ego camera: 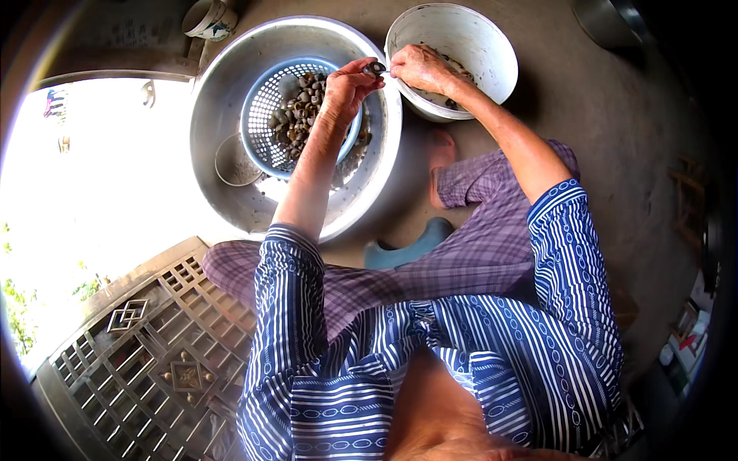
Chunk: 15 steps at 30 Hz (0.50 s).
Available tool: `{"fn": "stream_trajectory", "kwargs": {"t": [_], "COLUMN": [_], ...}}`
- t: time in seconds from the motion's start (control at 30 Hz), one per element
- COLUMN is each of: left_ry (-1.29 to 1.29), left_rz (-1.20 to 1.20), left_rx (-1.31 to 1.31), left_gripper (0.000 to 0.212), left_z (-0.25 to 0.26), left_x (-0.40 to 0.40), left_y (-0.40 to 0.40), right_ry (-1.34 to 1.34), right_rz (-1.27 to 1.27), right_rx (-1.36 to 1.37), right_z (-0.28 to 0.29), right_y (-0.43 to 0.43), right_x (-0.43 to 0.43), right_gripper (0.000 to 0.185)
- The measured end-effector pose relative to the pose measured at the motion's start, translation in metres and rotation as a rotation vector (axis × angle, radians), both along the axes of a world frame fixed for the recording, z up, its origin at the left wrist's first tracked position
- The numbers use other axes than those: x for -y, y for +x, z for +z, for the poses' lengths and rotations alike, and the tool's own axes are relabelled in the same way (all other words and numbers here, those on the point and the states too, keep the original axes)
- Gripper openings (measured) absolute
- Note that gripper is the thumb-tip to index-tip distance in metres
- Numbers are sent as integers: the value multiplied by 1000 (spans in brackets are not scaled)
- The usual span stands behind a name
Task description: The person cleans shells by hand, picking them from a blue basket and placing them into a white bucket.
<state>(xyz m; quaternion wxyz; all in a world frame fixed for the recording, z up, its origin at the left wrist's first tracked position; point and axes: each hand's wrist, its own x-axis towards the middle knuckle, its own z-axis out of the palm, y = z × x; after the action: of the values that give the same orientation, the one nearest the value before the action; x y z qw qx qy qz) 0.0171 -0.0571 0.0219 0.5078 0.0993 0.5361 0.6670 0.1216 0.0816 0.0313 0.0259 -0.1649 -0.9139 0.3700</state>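
Observation:
My left hand (346,89) holds a dark snail shell (375,68) between its fingertips, above the right rim of a blue perforated plastic basket (256,118). Many brown and dark snails (300,115) are heaped in that basket, which rests inside a wide metal basin (216,75). My right hand (424,68) is closed on a thin, light-coloured tool, mostly hidden by the fingers, whose tip meets the shell. This hand is over the near left rim of a white plastic bucket (490,52). Small dark and pale bits lie at the bucket's bottom.
A round bowl (237,160) lies in the basin, left of the basket. A small white pot (209,20) stands beyond the basin, a metal vessel (608,23) at the far right. A metal lattice door (155,357) is at lower left, and a blue-green shoe or boot (412,245) near my legs.

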Motion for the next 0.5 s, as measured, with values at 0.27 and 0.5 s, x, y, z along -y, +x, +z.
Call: {"fn": "stream_trajectory", "kwargs": {"t": [0.27,0.5], "left_ry": [-99,-169], "left_rz": [32,55], "left_rx": [-19,22], "left_gripper": [30,23], "left_z": [5,-6], "left_x": [-3,-19], "left_y": [15,17], "right_ry": [140,144], "right_rz": [-78,-130], "right_rx": [-89,-218], "right_z": [-13,-20], "right_y": [6,18], "right_x": [16,10], "right_gripper": [17,18]}}
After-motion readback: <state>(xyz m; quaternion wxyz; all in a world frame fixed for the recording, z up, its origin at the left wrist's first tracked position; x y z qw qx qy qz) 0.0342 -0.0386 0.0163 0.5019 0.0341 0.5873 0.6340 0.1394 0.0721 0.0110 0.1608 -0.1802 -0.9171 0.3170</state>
